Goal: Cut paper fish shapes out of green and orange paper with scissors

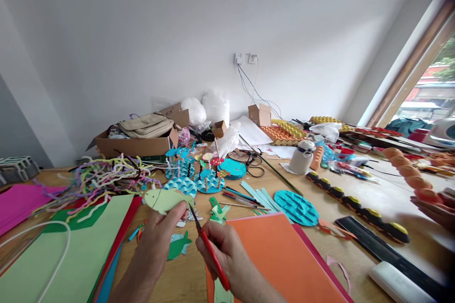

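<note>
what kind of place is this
Probably a craft workroom: coloured paper sheets on the wooden table, a heap of pipe cleaners, and the right hand holding red scissors beside a paper fish in the left hand.

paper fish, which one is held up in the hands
The pale green fish, pinched by the left hand near the tips of the red scissors. The smaller, darker green fish lies loose on the table below it.

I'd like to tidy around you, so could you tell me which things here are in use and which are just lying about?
In use: paper fish in left hand, scissors in right hand.
Lying about: pipe cleaners, box, orange sheet, jar, teal disc.
</note>
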A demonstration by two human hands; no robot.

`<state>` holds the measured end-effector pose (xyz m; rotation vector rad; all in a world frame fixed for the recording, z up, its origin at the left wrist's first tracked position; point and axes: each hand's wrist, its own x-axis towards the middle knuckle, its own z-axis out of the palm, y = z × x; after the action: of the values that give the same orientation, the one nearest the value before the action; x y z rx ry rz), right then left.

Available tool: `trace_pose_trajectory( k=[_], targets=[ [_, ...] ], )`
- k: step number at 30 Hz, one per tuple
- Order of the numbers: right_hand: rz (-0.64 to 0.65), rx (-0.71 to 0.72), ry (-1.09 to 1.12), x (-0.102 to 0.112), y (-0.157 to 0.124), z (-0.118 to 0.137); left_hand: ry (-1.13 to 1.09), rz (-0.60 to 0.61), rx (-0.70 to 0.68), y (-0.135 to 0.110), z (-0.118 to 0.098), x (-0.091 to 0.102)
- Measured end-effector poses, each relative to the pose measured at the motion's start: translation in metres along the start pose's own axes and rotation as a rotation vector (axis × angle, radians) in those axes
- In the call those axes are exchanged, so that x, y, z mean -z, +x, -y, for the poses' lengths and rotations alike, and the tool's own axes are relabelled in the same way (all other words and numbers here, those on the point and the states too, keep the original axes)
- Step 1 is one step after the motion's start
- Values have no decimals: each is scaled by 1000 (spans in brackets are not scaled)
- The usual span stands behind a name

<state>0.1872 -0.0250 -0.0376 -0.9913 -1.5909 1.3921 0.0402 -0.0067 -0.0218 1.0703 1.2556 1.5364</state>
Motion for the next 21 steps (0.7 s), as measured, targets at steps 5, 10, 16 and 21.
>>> trace_pose_trajectory(
  k=[5,10,16,21],
  targets=[
    [7,-35,49,0,1,2,31,-23,-38,1,3,0],
    [20,-31,48,1,2,4,42,-8,-31,-1,-1,-1],
    [34,3,42,1,1,1,45,-16,-9,-2,-2,-1],
    [21,11,20,1,0,0,19,-8,10,-2,-3,0]
  ],
)
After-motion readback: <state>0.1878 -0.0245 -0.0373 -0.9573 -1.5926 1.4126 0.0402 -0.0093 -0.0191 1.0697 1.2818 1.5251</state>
